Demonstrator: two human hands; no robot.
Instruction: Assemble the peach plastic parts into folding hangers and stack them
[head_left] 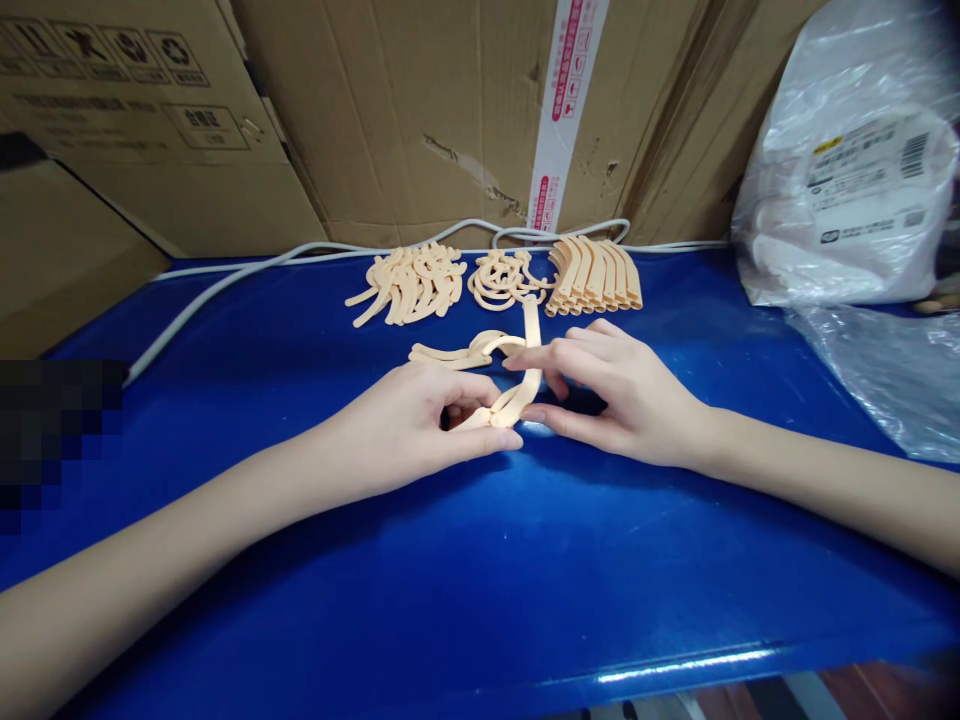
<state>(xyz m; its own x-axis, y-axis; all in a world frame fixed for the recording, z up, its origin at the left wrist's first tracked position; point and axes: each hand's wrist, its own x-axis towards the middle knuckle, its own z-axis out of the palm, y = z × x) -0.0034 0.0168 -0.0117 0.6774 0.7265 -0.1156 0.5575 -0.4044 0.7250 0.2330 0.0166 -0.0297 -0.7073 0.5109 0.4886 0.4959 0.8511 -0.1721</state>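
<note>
My left hand (420, 420) and my right hand (622, 390) meet at the middle of the blue table (480, 580). Both pinch a peach-coloured curved plastic strip (521, 385) that bends between their fingertips. More loose strips (457, 352) lie just behind the hands, touching the held piece. Further back lie a heap of curved strips (409, 283), a small heap of ring-shaped pieces (504, 278) and a neat row of stacked curved pieces (594, 275).
Cardboard boxes (420, 110) stand along the table's back edge. A white cable (247, 270) runs in front of them. A white plastic bag with labels (847, 170) and clear plastic film (885, 370) lie at the right.
</note>
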